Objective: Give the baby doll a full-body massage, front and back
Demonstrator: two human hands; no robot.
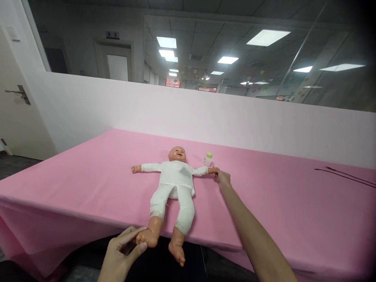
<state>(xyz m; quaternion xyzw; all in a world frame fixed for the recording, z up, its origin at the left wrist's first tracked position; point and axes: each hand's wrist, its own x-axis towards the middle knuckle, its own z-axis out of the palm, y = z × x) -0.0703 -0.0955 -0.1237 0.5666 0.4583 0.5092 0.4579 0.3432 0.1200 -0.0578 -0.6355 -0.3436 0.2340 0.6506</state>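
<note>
A baby doll (176, 174) in a white cloth suit lies on its back, its head toward the wall and its arms spread wide. Its two bare feet hang past the near table edge. My left hand (122, 246) pinches the doll's foot on the left between thumb and fingers. Over on the right, my right hand (222, 177) grips the doll's small hand, with that arm stretched out sideways. Just behind this arm stands a small clear bottle (208, 159) with a green cap and a label.
A pink cloth (264, 203) covers the table and drapes over its front edge. Thin dark cords (346, 176) lie at the far right. Behind the table runs a white half wall (235, 121) with glass above. A door (23, 102) with a metal handle is at the left.
</note>
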